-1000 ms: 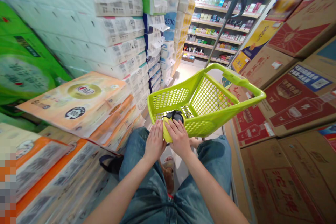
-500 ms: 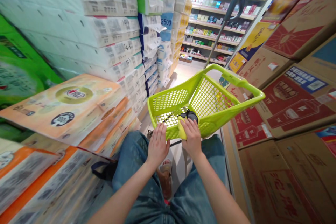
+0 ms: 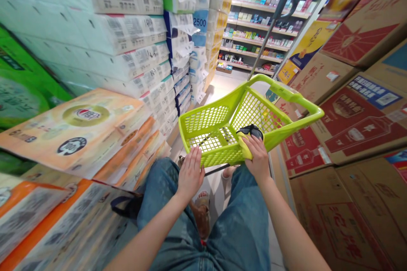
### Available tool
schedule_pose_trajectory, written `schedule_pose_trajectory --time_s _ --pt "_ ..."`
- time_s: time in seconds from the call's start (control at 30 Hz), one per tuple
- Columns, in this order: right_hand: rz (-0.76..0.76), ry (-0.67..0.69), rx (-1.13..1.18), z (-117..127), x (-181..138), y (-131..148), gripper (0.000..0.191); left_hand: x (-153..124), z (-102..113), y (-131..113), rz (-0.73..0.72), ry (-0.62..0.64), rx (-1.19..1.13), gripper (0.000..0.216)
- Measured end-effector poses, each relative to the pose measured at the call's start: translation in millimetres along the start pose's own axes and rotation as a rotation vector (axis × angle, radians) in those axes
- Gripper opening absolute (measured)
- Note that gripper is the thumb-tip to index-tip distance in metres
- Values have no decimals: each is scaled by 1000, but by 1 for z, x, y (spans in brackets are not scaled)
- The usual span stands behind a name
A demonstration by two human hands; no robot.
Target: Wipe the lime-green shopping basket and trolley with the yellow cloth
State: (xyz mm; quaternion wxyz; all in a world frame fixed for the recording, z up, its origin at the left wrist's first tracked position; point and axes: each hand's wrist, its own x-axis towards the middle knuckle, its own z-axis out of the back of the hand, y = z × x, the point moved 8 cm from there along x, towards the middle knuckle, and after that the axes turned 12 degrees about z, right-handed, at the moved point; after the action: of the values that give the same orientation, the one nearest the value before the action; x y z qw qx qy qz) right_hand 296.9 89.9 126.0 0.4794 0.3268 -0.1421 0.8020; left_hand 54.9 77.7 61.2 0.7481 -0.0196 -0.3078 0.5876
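Just below the frame's centre, the left hand [image 3: 191,170] lies over the near rim of the green basket [image 3: 222,151], fingers extended; whether it grips is unclear. Farther right, the right hand [image 3: 258,157] grips a yellow cloth [image 3: 244,145] against the same side.

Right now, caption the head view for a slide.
Right hand holds a yellow cloth against a basket; left hand at its near corner.

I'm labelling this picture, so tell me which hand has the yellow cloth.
The right hand: it holds the yellow cloth at the green basket's near side. The left hand, at that same side, shows no cloth.
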Motion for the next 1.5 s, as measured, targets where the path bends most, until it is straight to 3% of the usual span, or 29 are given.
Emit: schedule_pose_trajectory --time_s 0.1,0.27,0.37,0.43,0.53,0.63,0.7,0.8,0.97,1.07,1.17,1.3,1.4,1.5 --pt "-24 -43 34 -14 2 23 65 0 2 -4 -18 17 -10 76" --pt "66 39 125 -59 11 106 68 1 4 -1 -27 28 0 76" --pt "143 91 129 -70 16 134 69 1 3 3 -40 29 6 77" --pt "207 139 126 -66 17 130 69 1 3 6 -38 4 21 75" --pt "225 164 89 -42 12 85 71 1 3 8 -30 -40 45 73" --pt "111 93 -7 -12 5 25 68 1 0 6 -35 -56 52 74" --pt "28 32 -44 -4 2 6 66 0 -2 4 -33 -57 49 74" --pt "-27 -39 -8 -16 4 28 63 -1 -3 2 -13 -63 25 75" --pt "96 -14 163 -63 14 122 62 -2 -4 2 -23 -53 -29 77" --pt "150 45 175 -72 17 142 65 -1 -6 6 -22 -55 -35 78" --pt "224 134 162 -66 18 131 64 -1 -7 8 -18 -90 -29 75" --pt "254 143 125 -39 14 82 63 2 -9 9 1 -117 -17 69" --pt "159 64 70 -23 10 44 62 3 -9 6 -9 -129 -19 70" --pt "15 -40 30 -24 8 40 61 3 -8 4 -4 -150 -48 70"
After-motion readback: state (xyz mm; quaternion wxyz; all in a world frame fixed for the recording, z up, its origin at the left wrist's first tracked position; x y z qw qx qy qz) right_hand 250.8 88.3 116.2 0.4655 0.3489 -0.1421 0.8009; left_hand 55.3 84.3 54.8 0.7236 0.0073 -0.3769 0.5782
